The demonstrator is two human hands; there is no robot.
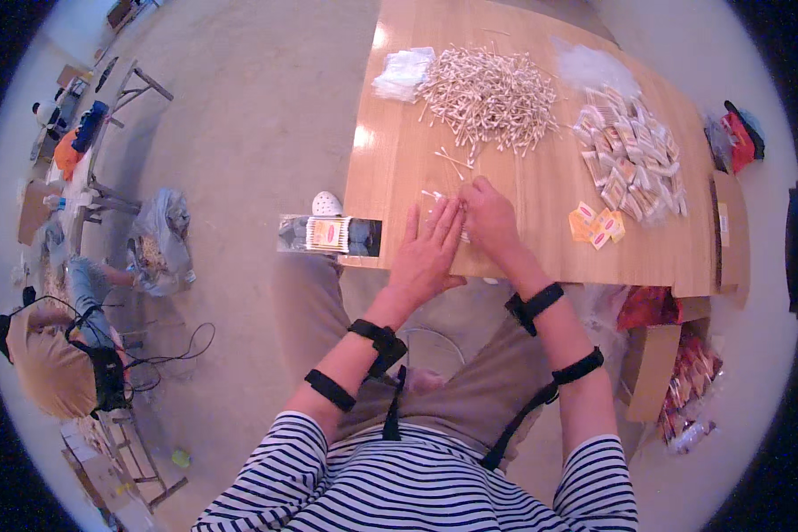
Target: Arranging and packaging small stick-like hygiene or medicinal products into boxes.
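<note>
My left hand (428, 246) lies flat near the table's front edge, its fingers stretched out together and the thumb apart. White cotton swab tips (432, 194) show just beyond its fingertips. Against those fingertips, my right hand (489, 215) is closed with curled fingers; whatever it pinches is hidden. A few loose cotton swabs (453, 160) lie a little farther off. Behind them spreads a large heap of cotton swabs (492, 96). Orange-and-white cards (598, 224) rest to the right of my right hand, below a pile of filled swab packets (629, 155).
Clear plastic bags (404, 74) lie left of the heap, and more clear plastic (597, 66) lies behind the packets. A printed picture of a swab pack (330, 236) sits at the table's left corner. Cardboard boxes (652, 372) stand at the right. Another person (58, 363) sits far left.
</note>
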